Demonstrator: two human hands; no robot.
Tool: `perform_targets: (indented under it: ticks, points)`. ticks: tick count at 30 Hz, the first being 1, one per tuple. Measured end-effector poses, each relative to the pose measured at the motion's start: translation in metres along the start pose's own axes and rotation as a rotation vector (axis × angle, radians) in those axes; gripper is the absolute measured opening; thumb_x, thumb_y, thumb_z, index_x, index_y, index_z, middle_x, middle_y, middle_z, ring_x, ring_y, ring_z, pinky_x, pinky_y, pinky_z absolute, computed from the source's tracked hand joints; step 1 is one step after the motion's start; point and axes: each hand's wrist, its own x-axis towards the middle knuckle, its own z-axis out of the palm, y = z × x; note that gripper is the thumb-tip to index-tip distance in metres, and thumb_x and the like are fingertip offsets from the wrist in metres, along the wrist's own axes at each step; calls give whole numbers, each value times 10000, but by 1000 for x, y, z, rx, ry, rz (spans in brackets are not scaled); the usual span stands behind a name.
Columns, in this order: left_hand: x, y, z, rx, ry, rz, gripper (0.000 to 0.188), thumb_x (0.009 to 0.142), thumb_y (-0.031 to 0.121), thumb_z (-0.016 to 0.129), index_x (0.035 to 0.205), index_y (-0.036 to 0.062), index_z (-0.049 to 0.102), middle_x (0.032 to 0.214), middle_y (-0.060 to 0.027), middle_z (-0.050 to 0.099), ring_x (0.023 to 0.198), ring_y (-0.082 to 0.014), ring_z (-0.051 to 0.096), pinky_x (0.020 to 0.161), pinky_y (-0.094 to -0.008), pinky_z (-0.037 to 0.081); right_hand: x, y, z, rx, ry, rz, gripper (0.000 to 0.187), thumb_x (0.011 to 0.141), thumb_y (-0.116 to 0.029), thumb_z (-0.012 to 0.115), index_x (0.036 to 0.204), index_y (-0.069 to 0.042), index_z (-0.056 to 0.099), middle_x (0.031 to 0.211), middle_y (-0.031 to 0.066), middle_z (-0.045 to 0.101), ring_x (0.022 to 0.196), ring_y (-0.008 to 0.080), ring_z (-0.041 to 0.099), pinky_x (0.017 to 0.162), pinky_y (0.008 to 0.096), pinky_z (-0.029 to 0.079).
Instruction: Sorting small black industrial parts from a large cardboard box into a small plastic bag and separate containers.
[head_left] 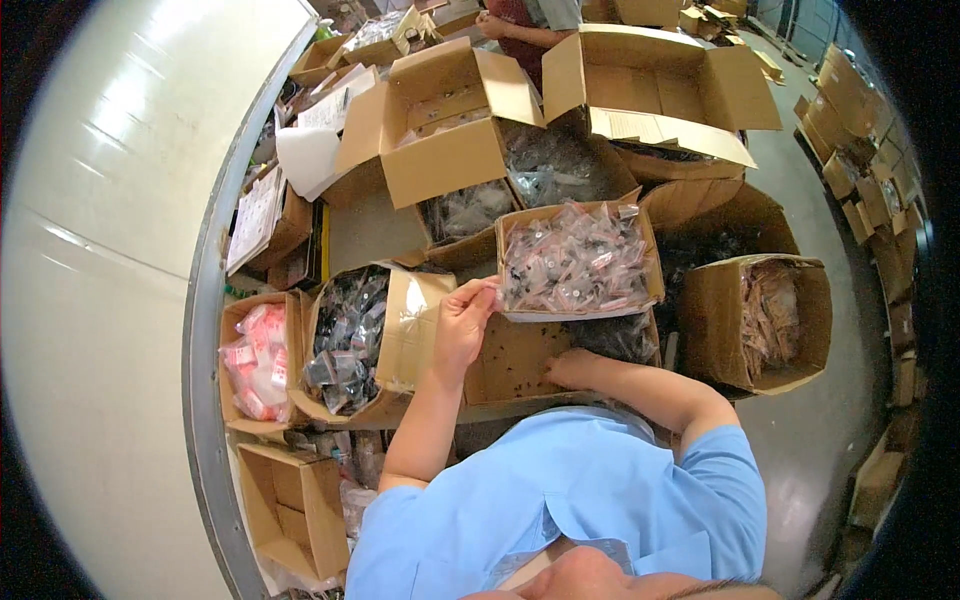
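Note:
At the left edge of a shallow carton (581,316) full of small clear bags (575,258), my left hand (466,318) is closed in a pinch. A small pale plastic bag (494,290) shows at its fingertips. Lower down, my right hand (572,369) reaches into an open cardboard box (490,377) with small dark pieces (528,362) scattered over its bottom. Its fingers are curled together against that bottom; what they hold is too small to make out. Dark bagged items (618,338) lie beside this hand, partly under the shallow carton.
To the left stand a box of black bagged parts (345,340) and a box of red-and-white packets (258,362). Brown packing fills a box (828,330) on the right. Large open cartons (445,165) (665,90) rise beyond, and another person (527,35) stands behind them.

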Motion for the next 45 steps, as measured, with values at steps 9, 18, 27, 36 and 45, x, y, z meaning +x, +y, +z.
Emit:
perform_targets:
  ticks: [9,18,27,36,45]
  points:
    - [-10,-2,-19,12,-203,24,102,844,87,638,907,7,643,734,10,575,678,-74,529,655,-179,423,23,11,16,131,-12,-2,188,771,-97,534,929,-55,627,888,195,617,886,378,595,765,437,488]
    - [-14,0,-6,102,-238,18,127,787,121,699,746,40,611,873,-42,568,808,-119,541,747,-212,414,12,20,-16,1377,98,179,241,791,-89,541,1024,-36,576,917,82,589,812,190,568,701,276,474]
    - [-3,-7,-19,104,-250,-122,273,834,266,661,804,79,465,774,-50,570,663,-86,509,595,-196,409,19,35,4,2421,-126,-70,366,855,-312,466,1025,-9,581,952,81,600,840,216,580,768,317,494]
    - [-3,-3,-21,140,-184,-301,213,905,275,560,896,80,474,814,-18,556,695,-71,489,633,-193,422,6,27,-14,2409,-99,-263,613,875,-437,457,1287,16,418,1335,174,430,1224,292,422,992,376,371]
    - [46,13,13,1533,-437,135,243,767,226,631,849,25,521,773,-158,606,759,-322,608,639,-406,470,19,24,-14,763,176,173,236,795,-163,578,999,-44,586,968,138,616,950,278,582,811,376,464]
